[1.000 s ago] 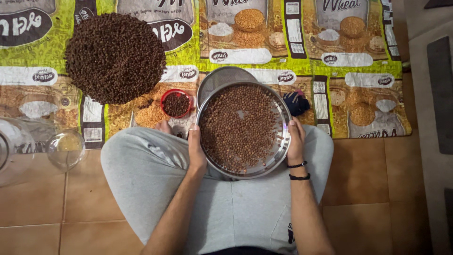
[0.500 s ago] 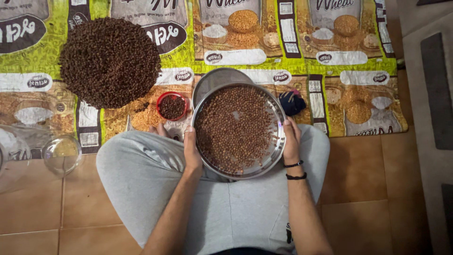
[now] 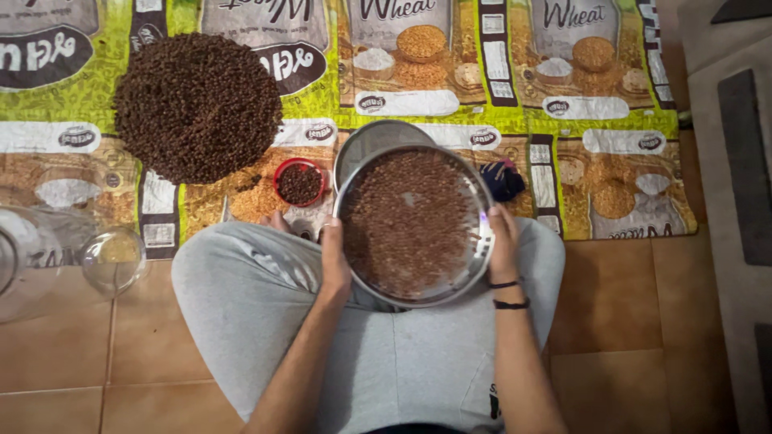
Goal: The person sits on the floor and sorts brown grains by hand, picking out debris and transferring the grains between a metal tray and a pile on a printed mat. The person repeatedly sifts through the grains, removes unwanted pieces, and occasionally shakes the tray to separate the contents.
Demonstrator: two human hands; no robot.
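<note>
Steel tray [image 3: 486,241] of loose brown grain, likely heavy, stiff and spill-prone, sits over the lap, left hand [image 3: 334,255] and right hand [image 3: 504,241] each closed on its opposite rims, the safest hold

This looks like a home, with food being sorted on the floor. Terracotta-coloured floor tiles [image 3: 627,321] carry a mat of stitched-together green and brown printed grain sacks [image 3: 611,145]. A heap of dark brown seeds [image 3: 197,104] lies on it, and a grey rug with dark stripes [image 3: 744,161] runs alongside.
</note>
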